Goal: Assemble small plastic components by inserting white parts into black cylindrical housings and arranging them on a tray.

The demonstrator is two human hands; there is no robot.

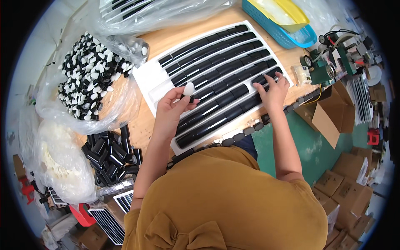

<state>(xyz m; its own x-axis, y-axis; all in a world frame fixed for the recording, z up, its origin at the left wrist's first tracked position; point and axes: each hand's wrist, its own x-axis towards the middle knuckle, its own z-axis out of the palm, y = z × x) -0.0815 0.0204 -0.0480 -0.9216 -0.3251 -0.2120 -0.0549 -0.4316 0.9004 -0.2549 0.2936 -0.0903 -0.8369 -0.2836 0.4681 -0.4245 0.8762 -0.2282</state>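
Note:
In my left hand [170, 107], thumb and fingers pinch a small cap with a white oval face [189, 88] and a dark base. It is raised over the left part of a white tray [156, 85], which holds curved rows of glossy black tubes [216, 85]. My right hand [273, 92] is at the tray's right edge, fingers spread and fingertips resting on black tubes there. Whether it grips one is hard to see. On the left of the wooden table lies a heap of black-and-white caps [85, 77] on clear plastic.
Loose black tubes [110, 156] are piled at the table's near left. A blue basket [287, 39] with a yellow container [293, 14] stands at the far right. A dark segmented strip runs along the near edge. An open carton [333, 112] and a green machine [323, 73] are on the right.

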